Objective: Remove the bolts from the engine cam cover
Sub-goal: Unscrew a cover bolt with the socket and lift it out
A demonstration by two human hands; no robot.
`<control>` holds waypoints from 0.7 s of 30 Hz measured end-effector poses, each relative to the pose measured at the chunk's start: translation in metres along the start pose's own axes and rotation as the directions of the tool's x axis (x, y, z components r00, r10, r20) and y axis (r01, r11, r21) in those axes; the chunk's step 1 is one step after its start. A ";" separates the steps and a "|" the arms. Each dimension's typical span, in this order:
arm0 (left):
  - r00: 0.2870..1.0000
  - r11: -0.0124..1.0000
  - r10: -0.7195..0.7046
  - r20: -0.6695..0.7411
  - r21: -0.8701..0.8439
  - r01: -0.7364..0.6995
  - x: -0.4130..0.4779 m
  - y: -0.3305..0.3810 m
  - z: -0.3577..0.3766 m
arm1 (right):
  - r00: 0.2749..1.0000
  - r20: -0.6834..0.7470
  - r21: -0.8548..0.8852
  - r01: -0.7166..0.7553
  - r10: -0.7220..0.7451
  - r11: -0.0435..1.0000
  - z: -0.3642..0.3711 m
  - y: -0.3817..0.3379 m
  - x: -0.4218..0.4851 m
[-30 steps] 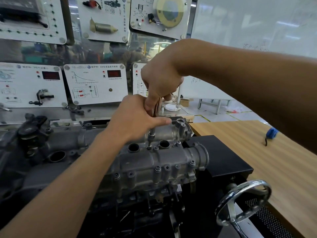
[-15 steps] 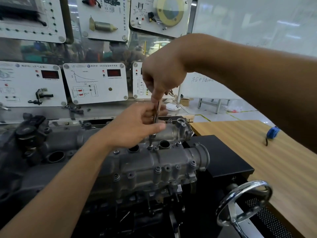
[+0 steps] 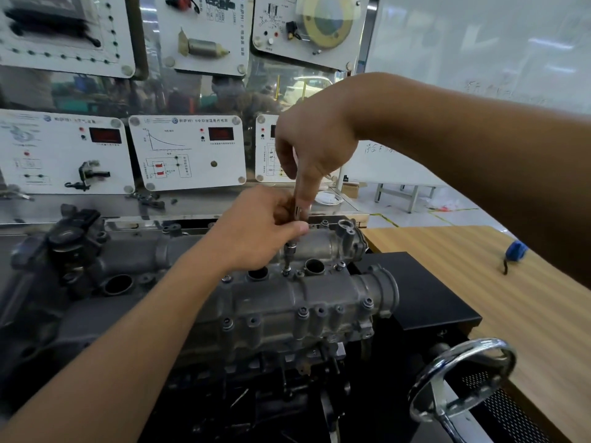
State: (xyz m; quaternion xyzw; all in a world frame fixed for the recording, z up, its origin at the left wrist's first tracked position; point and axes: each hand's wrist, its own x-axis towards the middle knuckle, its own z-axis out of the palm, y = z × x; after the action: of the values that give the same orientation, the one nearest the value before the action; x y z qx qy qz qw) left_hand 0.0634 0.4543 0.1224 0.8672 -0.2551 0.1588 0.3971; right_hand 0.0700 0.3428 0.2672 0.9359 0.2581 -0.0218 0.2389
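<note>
Bolt under work sits on the cam cover between two round wells, straight below both hands at 6 o'clock. Socket driver stands upright on it; left hand closed round the shaft, right hand pinching its top (handle hidden).

A single head-worn wide-angle camera looks forward and down from the person's standpoint, close above the engine cam cover near frame centre. Both forearms enter from 7 and 3 o'clock. Instrument panels fill 11 to 12 o'clock, a wooden table 3 to 4 o'clock, a chrome handwheel 5 o'clock.
</note>
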 end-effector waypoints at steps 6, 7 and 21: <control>0.952 0.997 0.001 -0.306 0.079 0.024 -0.003 0.008 -0.019 | 0.982 -0.185 0.120 0.062 -0.039 0.991 -0.016 -0.006 -0.007; 0.955 0.996 0.008 -0.295 0.091 0.020 -0.007 0.008 -0.030 | 0.972 -0.227 0.140 0.087 -0.053 0.986 -0.020 -0.009 -0.009; 0.970 0.991 -0.110 -0.217 0.055 0.124 -0.037 -0.035 -0.047 | 0.974 -0.168 0.015 0.159 -0.155 0.987 -0.018 -0.064 0.023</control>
State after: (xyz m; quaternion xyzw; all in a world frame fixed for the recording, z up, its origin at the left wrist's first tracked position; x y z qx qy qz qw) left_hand 0.0492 0.5214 0.1130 0.8717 -0.1539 0.2358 0.4010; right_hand 0.0567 0.4101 0.2516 0.9144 0.3500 0.0339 0.2005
